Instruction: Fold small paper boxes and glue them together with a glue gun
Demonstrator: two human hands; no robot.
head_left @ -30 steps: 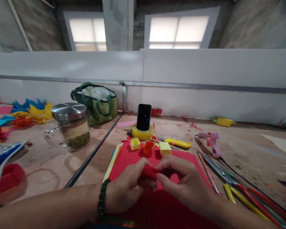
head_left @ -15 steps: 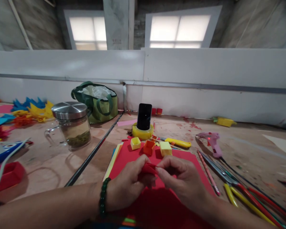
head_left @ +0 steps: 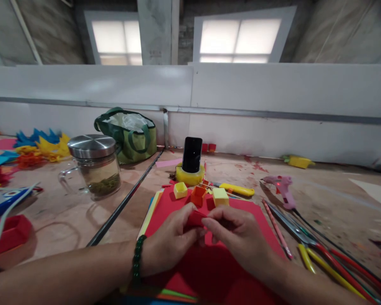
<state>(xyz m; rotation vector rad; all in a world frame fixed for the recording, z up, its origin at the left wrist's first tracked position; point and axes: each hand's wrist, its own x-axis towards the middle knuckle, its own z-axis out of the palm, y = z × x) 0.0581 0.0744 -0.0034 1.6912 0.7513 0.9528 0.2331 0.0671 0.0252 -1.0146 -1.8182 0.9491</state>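
Between my two hands is a small folded piece of red paper (head_left: pixel 196 219), partly covered by the fingers. My left hand (head_left: pixel 173 241), with a dark green bead bracelet at the wrist, is closed around its left side. The thumb and fingers of my right hand (head_left: pixel 238 233) pinch its right edge. Both hands are above a stack of coloured paper with a red sheet (head_left: pixel 168 204) on top. Just beyond them stand a small yellow paper box (head_left: pixel 180 190), an orange paper box (head_left: pixel 198 196) and a pale yellow paper box (head_left: pixel 220 197).
Behind the boxes, a phone (head_left: pixel 192 154) leans in a yellow tape roll (head_left: pixel 190 177) near a yellow cutter (head_left: pixel 237 189). On the right lie a pencil (head_left: pixel 277 228), large scissors (head_left: pixel 300 235) and a pink glue gun (head_left: pixel 282 190). A glass tea mug (head_left: pixel 98 169) and green bag (head_left: pixel 130 137) stand left.
The red paper has turned slightly in my fingers, and my right fingertips have shifted a little left and down along its edge. The surrounding objects stay put.
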